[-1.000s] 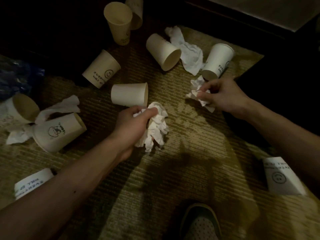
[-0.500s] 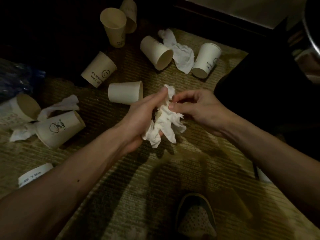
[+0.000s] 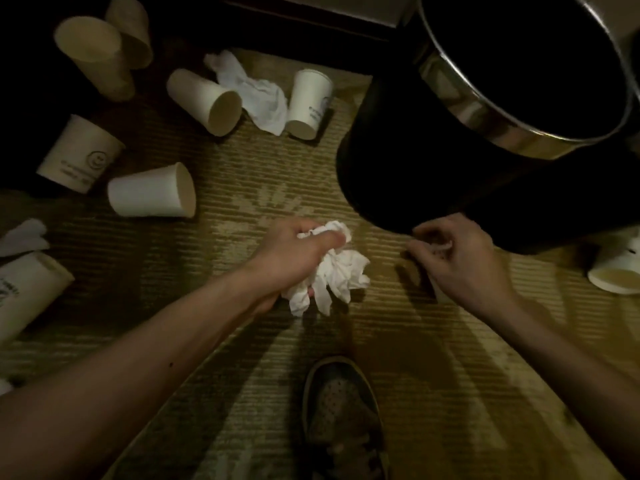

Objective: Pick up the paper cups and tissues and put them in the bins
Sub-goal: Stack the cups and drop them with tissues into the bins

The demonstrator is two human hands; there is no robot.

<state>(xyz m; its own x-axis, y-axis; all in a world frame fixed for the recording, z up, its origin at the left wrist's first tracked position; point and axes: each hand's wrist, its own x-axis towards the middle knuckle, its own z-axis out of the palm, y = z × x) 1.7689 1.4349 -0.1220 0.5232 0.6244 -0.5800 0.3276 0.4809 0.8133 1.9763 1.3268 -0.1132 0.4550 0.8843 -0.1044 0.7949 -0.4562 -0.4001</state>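
Lying around are eight cups (image 3: 152,190); left hand (image 3: 294,252) grip clutches one tissue wad (image 3: 341,275); right hand (image 3: 467,263) unclear.

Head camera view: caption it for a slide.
Left hand grips crumpled white tissues near a black metal-rimmed bin, white paper cups scattered on patterned carpet.

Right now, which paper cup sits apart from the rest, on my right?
The cup at the frame's right edge, beyond your right hand, beside the black bin, mouth showing. All other visible cups lie left of the bin.
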